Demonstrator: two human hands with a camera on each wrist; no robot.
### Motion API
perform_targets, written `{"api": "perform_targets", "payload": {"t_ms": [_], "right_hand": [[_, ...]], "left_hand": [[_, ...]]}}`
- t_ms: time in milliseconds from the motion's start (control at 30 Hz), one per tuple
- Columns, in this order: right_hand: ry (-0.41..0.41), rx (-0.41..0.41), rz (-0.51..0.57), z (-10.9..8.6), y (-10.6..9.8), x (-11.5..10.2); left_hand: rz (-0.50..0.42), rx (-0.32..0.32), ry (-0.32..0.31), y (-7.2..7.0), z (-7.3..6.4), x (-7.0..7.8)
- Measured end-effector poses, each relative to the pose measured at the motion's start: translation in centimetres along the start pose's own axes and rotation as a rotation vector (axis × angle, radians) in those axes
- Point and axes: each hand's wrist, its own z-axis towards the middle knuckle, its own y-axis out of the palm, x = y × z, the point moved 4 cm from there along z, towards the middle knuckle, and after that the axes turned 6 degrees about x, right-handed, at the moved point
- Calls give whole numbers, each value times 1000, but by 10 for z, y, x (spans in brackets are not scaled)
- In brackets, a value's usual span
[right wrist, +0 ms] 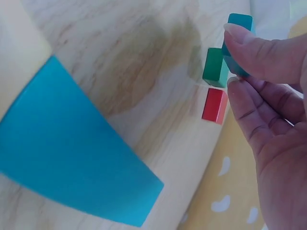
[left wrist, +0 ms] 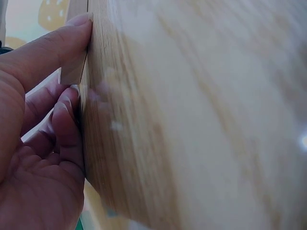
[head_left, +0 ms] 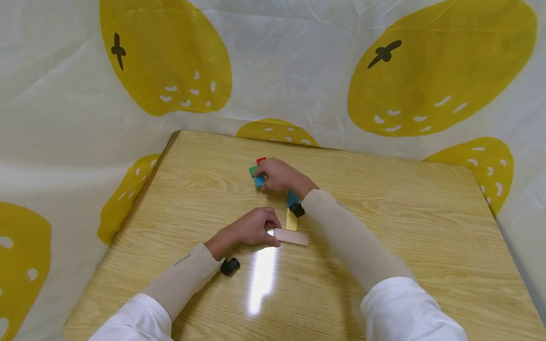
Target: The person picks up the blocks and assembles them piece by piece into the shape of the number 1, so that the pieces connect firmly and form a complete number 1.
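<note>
The right wrist view shows most of the large blue block [right wrist: 76, 148], partly covered in the head view, and the right hand's [head_left: 279, 175] grip pinching a small blue block [right wrist: 240, 20], long axis upright in that picture, near the green block [right wrist: 214, 67] and red block [right wrist: 214, 105]. The left hand's [head_left: 255, 226] grip pinches a pale block's [head_left: 294, 237] left end on the bench [head_left: 384, 227]; its long axis runs left-right, crosswise to the yellow block [head_left: 291, 220].

The right hand [head_left: 279, 174] pinches a small blue block [head_left: 259, 182], the left hand [head_left: 255, 226] a pale block [head_left: 292, 237]
</note>
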Motion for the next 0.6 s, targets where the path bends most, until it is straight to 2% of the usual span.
{"api": "perform_targets", "payload": {"t_ms": [267,600], "right_hand": [[18,76,70,-9,-8,8],[33,126,178,-22,-13,22]], "left_hand": [[3,-2,2,1,1,-2],[11,-6,-13,3,1,-4]]}}
